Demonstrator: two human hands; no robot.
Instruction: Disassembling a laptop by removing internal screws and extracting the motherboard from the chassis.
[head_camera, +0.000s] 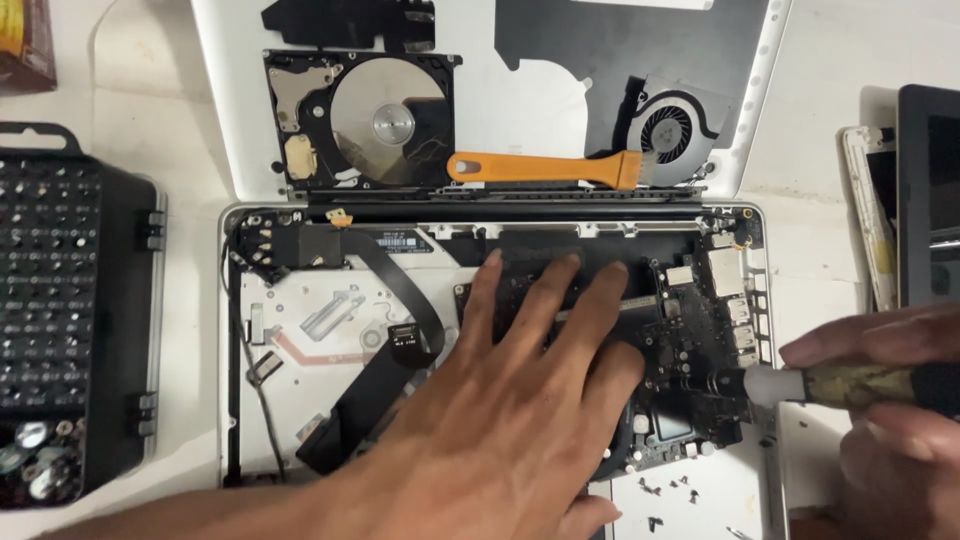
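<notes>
While the left hand (520, 400) is spread flat, fingers open, on the dark logic board (690, 340) of an opened white laptop chassis (232, 340), a screwdriver (850, 385) is gripped in the closed right hand (890, 420) at the right edge of the view, its pale collar pointed at the board's right side. A black flat ribbon cable (395, 290) is seen curving across the bare left half of the chassis, just beside the left hand. Small loose screws (665, 490) are scattered on the chassis floor near its lower right corner. On the removed white cover above, an exposed hard drive (365, 120), an orange pry tool (545, 168) and a cooling fan (670, 128) are laid. A black screwdriver bit case (75, 320) is placed on the bench (190, 130) to the left.
</notes>
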